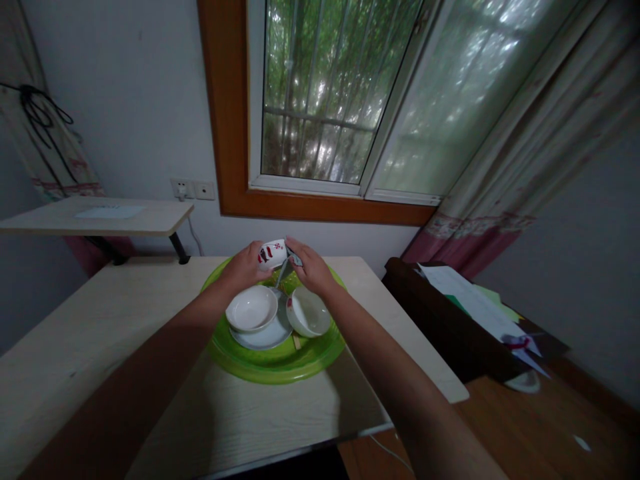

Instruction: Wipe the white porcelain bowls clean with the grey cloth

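A small white cup (273, 255) with a smooth, glossy-looking wall, printed in red and dark shapes, is held on its side above the far part of a round green tray (275, 373). It is gripped by the left hand (244, 265), whose fingers are curled narrowly about one end. At the other end the right hand (311, 268) is placed, its fingers bent and kept close together over a small greyish piece (295, 258); whether that piece is pinched or merely touched cannot be told, and its material cannot be made out. A thin grey handle (283, 272) is seen slanting down from between the hands toward the dishes.

The tray is formed with a broad, rounded rim and a shiny, plastic-looking surface. On its left half a shallow white bowl (251, 309) is set on a flat white plate (264, 340), both smooth and round. Beside them a deeper white bowl (313, 315), marked with a touch of red near its edge, is tilted so that its hollow is shown. The tray is supported by a pale table (270, 417), whose top is streaked with a fine wood grain
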A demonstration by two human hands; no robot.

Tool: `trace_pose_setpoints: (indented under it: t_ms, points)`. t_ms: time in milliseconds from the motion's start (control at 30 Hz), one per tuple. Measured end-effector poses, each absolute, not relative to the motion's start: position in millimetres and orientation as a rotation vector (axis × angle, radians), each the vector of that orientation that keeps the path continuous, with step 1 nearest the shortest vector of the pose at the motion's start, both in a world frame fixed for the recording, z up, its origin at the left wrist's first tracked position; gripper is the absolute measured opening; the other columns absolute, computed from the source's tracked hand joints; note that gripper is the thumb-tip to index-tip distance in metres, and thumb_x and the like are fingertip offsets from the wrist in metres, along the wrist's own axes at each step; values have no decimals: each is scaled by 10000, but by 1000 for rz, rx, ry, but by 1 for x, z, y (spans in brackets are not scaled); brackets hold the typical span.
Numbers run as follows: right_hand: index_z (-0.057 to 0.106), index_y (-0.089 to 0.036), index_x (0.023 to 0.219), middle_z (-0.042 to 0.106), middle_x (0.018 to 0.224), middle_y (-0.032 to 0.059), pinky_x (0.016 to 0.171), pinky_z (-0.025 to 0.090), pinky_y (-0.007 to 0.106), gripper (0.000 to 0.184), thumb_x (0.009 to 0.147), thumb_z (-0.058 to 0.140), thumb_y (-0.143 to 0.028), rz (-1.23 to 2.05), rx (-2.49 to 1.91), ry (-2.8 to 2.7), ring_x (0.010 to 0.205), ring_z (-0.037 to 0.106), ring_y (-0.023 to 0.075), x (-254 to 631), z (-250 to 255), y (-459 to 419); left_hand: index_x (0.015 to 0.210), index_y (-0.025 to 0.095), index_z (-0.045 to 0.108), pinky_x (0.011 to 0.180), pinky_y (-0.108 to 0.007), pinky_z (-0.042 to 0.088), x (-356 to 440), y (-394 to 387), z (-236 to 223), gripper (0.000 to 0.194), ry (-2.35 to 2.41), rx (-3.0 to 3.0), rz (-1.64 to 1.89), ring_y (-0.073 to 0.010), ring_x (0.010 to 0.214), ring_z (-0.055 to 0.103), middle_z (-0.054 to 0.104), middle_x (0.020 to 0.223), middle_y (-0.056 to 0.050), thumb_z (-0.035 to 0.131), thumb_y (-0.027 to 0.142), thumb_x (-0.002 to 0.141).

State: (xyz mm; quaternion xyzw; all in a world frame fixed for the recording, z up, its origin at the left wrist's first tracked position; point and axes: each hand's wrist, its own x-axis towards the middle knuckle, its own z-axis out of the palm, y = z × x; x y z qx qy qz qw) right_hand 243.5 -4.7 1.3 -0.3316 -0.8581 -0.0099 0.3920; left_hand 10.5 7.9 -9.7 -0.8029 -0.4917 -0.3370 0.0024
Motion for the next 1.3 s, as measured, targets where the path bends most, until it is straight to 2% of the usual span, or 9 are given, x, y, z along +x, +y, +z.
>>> trace_pose_setpoints:
  t_ms: [200,400,533,667,867,1100,1300]
  points:
    - [368,-256,1541,382,1608,63,1243,302,473,516,1027,411,-275,-34,-713,-2285,1510,319,196,238,9,-11,1136,213,480,786,-359,498,10,12,-12,487,-1437,-2565,-1066,-267,936,650,635,1023,-83,699,360,727]
    - [362,-265,1547,397,1599,77,1236,313,465,543,1020,459,-357,77,-835,-2156,1477,382,211,241,4,-4,1154,214,477,814,-372,520,8,15,-14,538,-1482,-2542,-1181,-272,956,655,638,1055,-88,728,377,706]
    - [312,-229,1567,387,1598,131,1223,320,482,746,931,628,-458,186,-914,-2104,1465,401,265,246,-4,3,1184,202,467,832,-382,531,8,12,-12,582,-1508,-2512,-1270,-270,959,662,639,1078,-103,733,415,712]
    - [284,-156,1567,402,1571,200,1205,325,500,939,818,767,-449,255,-951,-2089,1452,406,313,246,-9,9,1215,179,427,851,-398,537,8,7,-8,646,-1530,-2476,-1380,-269,974,662,634,1105,-127,735,444,713]
    - [295,-198,1555,509,1497,166,1115,425,501,901,818,764,-417,397,-962,-2052,1343,525,314,246,-9,7,1201,192,388,791,-360,552,6,8,-10,688,-1511,-2597,-1506,-225,906,664,640,1052,-100,764,465,694]
    - [264,-120,1552,428,1533,231,1170,367,503,1037,737,820,-436,299,-1022,-1990,1401,457,344,248,-13,14,1221,194,360,817,-374,553,7,16,-21,704,-1491,-2633,-1529,-240,951,671,631,1103,-127,761,433,694]
    - [313,-154,1513,504,1429,214,1138,410,520,893,756,767,-291,100,-925,-2011,1327,513,327,246,-13,13,1184,218,419,909,-410,525,10,12,-16,603,-1445,-2609,-1368,-271,1039,638,603,1131,-104,727,309,673]
